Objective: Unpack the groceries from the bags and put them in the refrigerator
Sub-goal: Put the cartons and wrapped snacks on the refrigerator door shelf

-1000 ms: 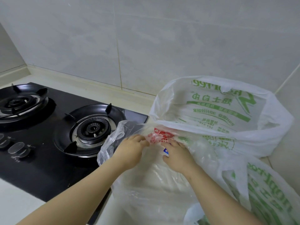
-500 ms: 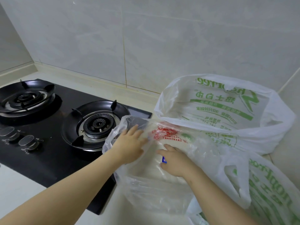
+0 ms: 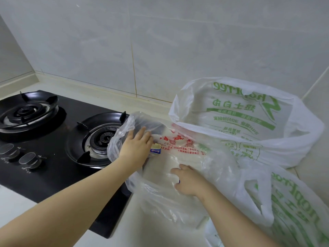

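Two hands on clear red-print bag (image 3: 187,150), right of gas hob (image 3: 53,139). Left hand (image 3: 136,148): fingers straight, spreading mouth. Right hand (image 3: 189,180): on film, grip indeterminate. I judge: bag opening; next, reach inside.

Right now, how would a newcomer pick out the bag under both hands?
Start at the black stove; a clear bag lies against its right edge, covering part of the right burner. Unlike the two white bags beside it, printed green, it is see-through with red print.

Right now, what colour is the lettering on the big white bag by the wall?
Green, on the white bag; head view.
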